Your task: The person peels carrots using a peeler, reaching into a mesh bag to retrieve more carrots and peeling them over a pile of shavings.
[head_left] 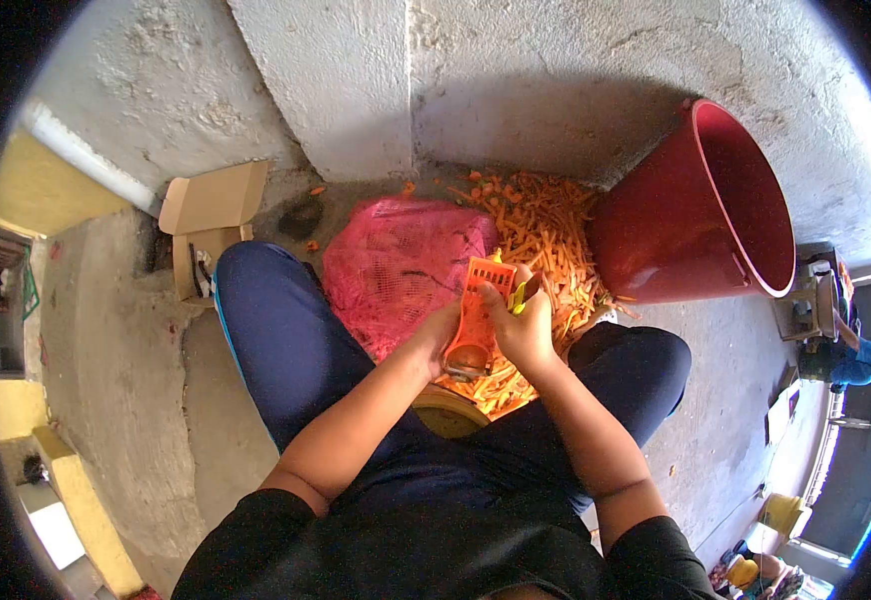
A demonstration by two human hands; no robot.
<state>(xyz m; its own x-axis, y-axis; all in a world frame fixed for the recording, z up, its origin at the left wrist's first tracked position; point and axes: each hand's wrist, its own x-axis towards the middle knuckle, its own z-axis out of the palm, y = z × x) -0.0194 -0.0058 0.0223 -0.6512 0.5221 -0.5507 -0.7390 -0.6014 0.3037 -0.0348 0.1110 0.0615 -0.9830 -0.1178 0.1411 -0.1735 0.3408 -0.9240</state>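
Fingers of left hand [439, 332]: wrapped round orange slotted tool [474, 318], between the knees. Right hand [528, 336]: closed on yellow item [520, 297], thumb against tool. Orange strips [546, 225]: large heap, apparently cut already. Pink mesh sack [406, 265]: bulging beside heap; amount left unclear.

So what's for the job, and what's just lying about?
For the job, it seems:
orange slotted tool in left hand and right hand
orange strips
pink mesh sack
red tub

Just lying about, probably:
open cardboard box
far-off yellow thing
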